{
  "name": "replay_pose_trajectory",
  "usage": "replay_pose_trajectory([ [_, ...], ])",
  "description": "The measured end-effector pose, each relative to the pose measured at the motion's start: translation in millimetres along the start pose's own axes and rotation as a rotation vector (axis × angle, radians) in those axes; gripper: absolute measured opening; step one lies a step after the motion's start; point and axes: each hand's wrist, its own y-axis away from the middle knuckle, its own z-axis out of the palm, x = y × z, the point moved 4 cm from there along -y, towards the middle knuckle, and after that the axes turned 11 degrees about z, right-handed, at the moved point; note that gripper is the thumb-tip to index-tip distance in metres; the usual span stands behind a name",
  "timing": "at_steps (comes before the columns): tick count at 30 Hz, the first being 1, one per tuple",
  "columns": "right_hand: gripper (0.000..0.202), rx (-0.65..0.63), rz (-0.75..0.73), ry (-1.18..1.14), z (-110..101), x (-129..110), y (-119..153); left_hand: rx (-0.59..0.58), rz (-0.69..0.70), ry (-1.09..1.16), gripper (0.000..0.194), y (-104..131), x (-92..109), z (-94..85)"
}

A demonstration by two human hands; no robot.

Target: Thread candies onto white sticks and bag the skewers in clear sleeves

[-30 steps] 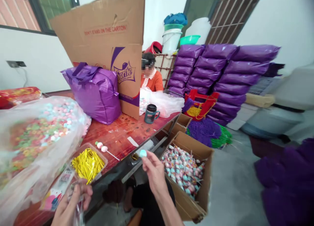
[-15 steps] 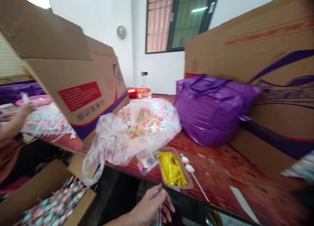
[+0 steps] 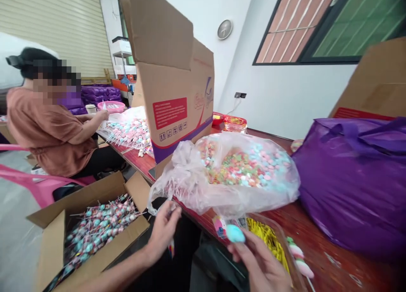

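My right hand (image 3: 258,258) pinches a light-blue round candy (image 3: 235,233) between thumb and fingers, in front of a clear tray (image 3: 281,228) of yellow-gold ties (image 3: 269,239). My left hand (image 3: 165,226) is closed on a thin clear wrapper (image 3: 171,247) with a colourful tip, beside the edge of a big plastic bag (image 3: 190,190) full of small coloured candies. Below and left of it is an open cardboard box (image 3: 52,258) holding many wrapped candy sticks (image 3: 101,224). A stick with pink, white and green candies (image 3: 300,258) lies right of the tray.
A tall cardboard panel (image 3: 173,85) stands on the red table (image 3: 336,258). A purple bag (image 3: 342,186) sits at the right. To the left, a seated person (image 3: 47,131) works by a pile of candy sticks (image 3: 130,131). A pink chair (image 3: 38,182) is nearby.
The view has swung left, bringing the seated person and more of the box into sight. My right hand has come into view with the blue candy. My left hand now shows beside the candy box.
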Motion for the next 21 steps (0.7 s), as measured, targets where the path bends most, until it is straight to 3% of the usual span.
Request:
replay_pose_trajectory([
  [4, 0.032, -0.356, -0.069, 0.080, 96, -41, -9, 0.213, 0.225, -0.435, 0.024, -28, 0, -67.2],
  [8, 0.031, -0.541, -0.061, 0.066, 159, -47, -22, 0.292, 0.254, -0.675, 0.034, -47, -13, -100.8],
  [12, 0.030, -0.651, -0.078, 0.047, 202, -38, -44, 0.212, 0.166, -0.593, 0.023, -61, -30, -104.5],
  [16, 0.027, -0.592, -0.155, 0.042, 232, -25, -75, 0.213, 0.068, -0.195, 0.025, -63, -34, -94.5],
  [19, 0.030, -0.498, -0.134, 0.030, 235, -8, -106, 0.211, -0.017, 0.022, 0.033, -55, -27, -85.9],
  [21, 0.033, -0.391, -0.093, 0.057, 223, 4, -128, 0.207, -0.035, 0.081, 0.037, -48, -20, -83.0],
])
